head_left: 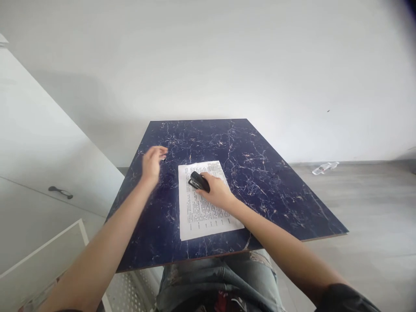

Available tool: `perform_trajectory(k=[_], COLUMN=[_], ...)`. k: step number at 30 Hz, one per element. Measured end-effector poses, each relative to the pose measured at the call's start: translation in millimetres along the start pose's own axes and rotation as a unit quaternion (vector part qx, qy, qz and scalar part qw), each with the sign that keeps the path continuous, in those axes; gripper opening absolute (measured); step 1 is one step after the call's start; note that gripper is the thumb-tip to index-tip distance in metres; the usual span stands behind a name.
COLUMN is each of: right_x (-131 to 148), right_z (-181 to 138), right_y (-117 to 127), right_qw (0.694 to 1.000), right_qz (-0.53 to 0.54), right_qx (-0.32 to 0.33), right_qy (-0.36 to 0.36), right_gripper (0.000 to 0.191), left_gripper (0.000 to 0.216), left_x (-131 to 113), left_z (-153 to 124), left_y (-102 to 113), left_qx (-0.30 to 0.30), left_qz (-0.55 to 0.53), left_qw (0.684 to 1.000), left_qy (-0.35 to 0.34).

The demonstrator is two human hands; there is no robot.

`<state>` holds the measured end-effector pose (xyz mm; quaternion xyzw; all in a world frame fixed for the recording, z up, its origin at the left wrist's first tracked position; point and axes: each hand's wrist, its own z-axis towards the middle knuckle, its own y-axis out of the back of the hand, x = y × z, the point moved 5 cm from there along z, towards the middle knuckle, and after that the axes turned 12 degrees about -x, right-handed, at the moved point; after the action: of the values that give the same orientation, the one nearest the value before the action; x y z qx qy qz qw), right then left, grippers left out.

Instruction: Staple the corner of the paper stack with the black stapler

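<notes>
A black stapler [199, 182] is gripped in my right hand [216, 190], its front end pointing to the far left. The stapler is over the upper part of a printed sheet of paper [186, 216]; whether more sheets lie beneath it I cannot tell. To the left of the paper, my left hand [152, 164] hovers above the table with its fingers loosely bent and apart, slightly blurred. A small dark spot shows by its fingertips, too small to name. The left hand does not touch the paper.
The paper lies on a dark blue marbled table [266, 190], its far edge by a white wall [208, 60]. At the left stands a white cabinet with a dark handle [60, 192]. A crumpled clear plastic item [325, 168] lies on the grey floor at right.
</notes>
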<state>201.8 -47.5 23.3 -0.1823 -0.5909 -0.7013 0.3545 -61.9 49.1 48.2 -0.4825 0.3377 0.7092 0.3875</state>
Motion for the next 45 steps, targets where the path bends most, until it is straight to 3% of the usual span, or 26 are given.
perform_trajectory(k=[2, 4, 6, 9, 17, 29, 35, 45], right_x=[-11, -20, -25, -24, -29, -30, -31, -28], right_z=[0, -3, -8, -13, -12, -12, -12, -12], right_y=[9, 16, 20, 22, 19, 19, 18, 21], right_qw=[0.990, 0.966, 0.943, 0.928, 0.914, 0.912, 0.914, 0.921], right_qz=[0.135, 0.248, 0.316, 0.350, 0.384, 0.385, 0.386, 0.368], right_qx=[0.016, 0.040, 0.070, 0.101, 0.111, 0.117, 0.110, 0.105], right_qy=[-0.024, -0.056, -0.073, -0.079, -0.072, -0.078, -0.067, -0.070], right_gripper=[0.044, 0.037, 0.036, 0.038, 0.037, 0.039, 0.038, 0.037], left_gripper=[0.042, 0.051, 0.058, 0.061, 0.054, 0.052, 0.050, 0.046], left_x=[-4, 1, 9, 20, 13, 17, 15, 22], left_z=[-40, -68, -81, -82, -88, -92, -89, -89], left_y=[-30, -45, -50, -50, -57, -61, -59, -61], left_qx=[0.080, 0.120, 0.138, 0.143, 0.169, 0.172, 0.138, 0.141], left_qz=[-0.145, -0.241, -0.282, -0.290, -0.277, -0.301, -0.301, -0.294], left_qw=[0.981, 0.942, 0.914, 0.901, 0.900, 0.874, 0.880, 0.886], left_qy=[0.105, 0.200, 0.256, 0.290, 0.292, 0.342, 0.342, 0.331])
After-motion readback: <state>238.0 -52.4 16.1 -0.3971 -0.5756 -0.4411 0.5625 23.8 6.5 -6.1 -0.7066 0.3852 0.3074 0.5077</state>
